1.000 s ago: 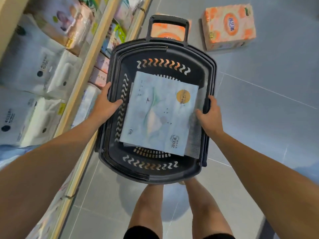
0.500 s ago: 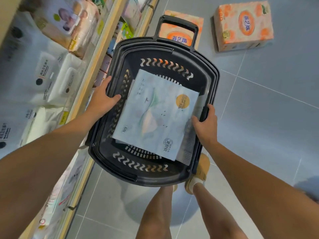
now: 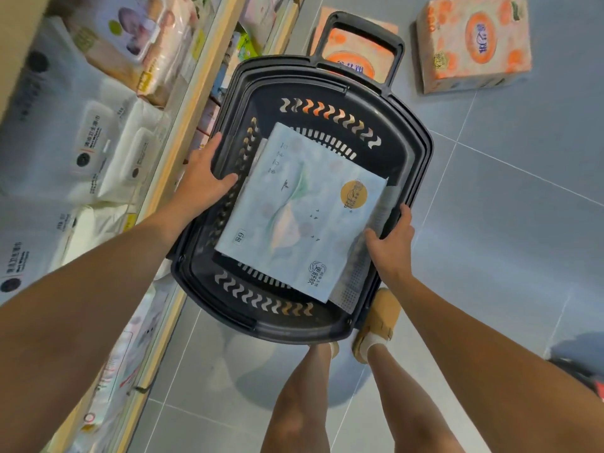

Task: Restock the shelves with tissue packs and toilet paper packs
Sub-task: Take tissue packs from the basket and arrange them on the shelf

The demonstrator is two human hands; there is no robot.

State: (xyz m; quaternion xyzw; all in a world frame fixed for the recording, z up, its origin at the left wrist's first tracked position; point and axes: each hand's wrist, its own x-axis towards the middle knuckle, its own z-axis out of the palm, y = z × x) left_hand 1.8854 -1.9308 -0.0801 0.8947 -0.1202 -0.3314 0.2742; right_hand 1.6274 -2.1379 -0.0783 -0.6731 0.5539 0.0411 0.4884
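Observation:
I hold a black plastic shopping basket (image 3: 403,152) above the grey floor, level with the shelves on my left. My left hand (image 3: 202,181) grips its left rim and my right hand (image 3: 390,243) grips its right rim. Inside lies a flat pale-blue tissue pack (image 3: 294,217) with a gold round label. A second pack lies partly under it at the right. On the floor beyond the basket are two orange tissue packs, one on the right (image 3: 474,44) and one (image 3: 346,60) partly hidden behind the basket's handle.
Wooden-edged shelves (image 3: 192,93) run along the left, filled with white wet-wipe and tissue packs (image 3: 98,148). My legs and a tan shoe (image 3: 379,322) are below the basket. Grey tiled floor (image 3: 506,223) stretches to the right. A dark object (image 3: 585,374) sits at the right edge.
The basket has swung slightly clockwise and shifted right with both hands still on its rims. My right foot has stepped forward into view. The orange packs appear further right.

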